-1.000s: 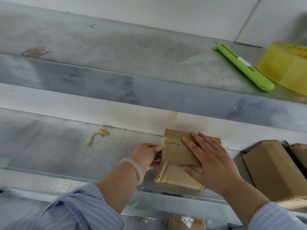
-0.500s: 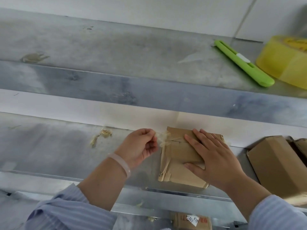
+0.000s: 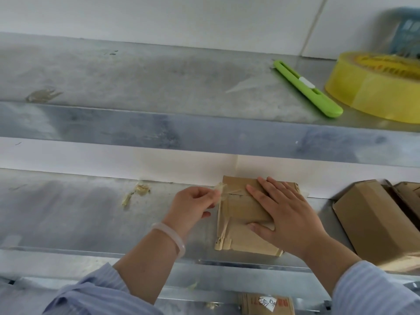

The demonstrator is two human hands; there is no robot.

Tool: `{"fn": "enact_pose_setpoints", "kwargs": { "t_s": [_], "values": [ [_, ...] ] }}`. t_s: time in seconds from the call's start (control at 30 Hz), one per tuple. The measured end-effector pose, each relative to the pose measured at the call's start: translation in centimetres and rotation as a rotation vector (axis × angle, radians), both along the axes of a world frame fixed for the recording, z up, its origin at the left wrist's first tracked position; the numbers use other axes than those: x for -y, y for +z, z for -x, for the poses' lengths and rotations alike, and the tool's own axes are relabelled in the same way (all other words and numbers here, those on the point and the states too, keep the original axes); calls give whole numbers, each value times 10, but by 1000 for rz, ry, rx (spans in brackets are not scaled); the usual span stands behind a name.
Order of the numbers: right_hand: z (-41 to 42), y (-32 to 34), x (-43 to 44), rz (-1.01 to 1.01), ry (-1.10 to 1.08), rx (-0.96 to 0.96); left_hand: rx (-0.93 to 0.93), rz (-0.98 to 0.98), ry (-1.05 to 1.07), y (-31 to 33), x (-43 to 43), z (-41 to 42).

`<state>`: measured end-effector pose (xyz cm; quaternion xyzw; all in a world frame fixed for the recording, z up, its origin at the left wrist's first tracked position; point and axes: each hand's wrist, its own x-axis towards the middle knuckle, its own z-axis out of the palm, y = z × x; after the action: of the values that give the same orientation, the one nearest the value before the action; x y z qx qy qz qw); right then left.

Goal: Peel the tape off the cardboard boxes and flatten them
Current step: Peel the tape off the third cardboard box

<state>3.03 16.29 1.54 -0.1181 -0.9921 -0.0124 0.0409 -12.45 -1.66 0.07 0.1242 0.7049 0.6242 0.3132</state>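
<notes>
We are working on a small cardboard box (image 3: 244,214) lying flat on the lower metal shelf (image 3: 68,214), close to the back wall. Our left hand (image 3: 193,206) is pinching a crumpled strip of clear tape (image 3: 221,189) between thumb and fingertips at the box's far-left corner, and the strip is running from there across the box top toward our right hand (image 3: 286,217). That hand is spread flat, palm down, pressing on the box to keep it from lifting. We are judging that this strip is only partly off: one end is free, the other is disappearing under our right fingers. More loosened tape is hanging along the box's left edge down to the near corner, so that side is not clean yet either. The box looks pressed low, though we cannot tell whether it is fully flattened under the hand.

Small scraps of peeled tape (image 3: 141,189) are sitting on the shelf well to the left. To the right, more cardboard boxes (image 3: 372,219) are waiting, seemingly still in shape, so most of the job is probably ahead of us. On the upper shelf, a green utility knife (image 3: 309,88) and a yellow tape roll (image 3: 377,87) are lying untouched.
</notes>
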Motion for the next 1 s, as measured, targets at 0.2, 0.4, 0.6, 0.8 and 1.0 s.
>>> {"fn": "enact_pose_setpoints", "kwargs": {
  "t_s": [0.2,0.4,0.6,0.8,1.0],
  "values": [
    [0,0,0,10,-5,39,-295,129,-41,12,-5,3],
    [1,2,-4,42,2,72,-275,135,-30,16,-12,-6],
    [4,8,1,55,-15,50,-552,133,-147,38,-29,-7],
    [22,18,12,415,-215,-106,-439,137,-227,26,-32,-11],
    [34,21,28,498,-353,-207,-490,196,-63,16,-36,-17]
  ]
}}
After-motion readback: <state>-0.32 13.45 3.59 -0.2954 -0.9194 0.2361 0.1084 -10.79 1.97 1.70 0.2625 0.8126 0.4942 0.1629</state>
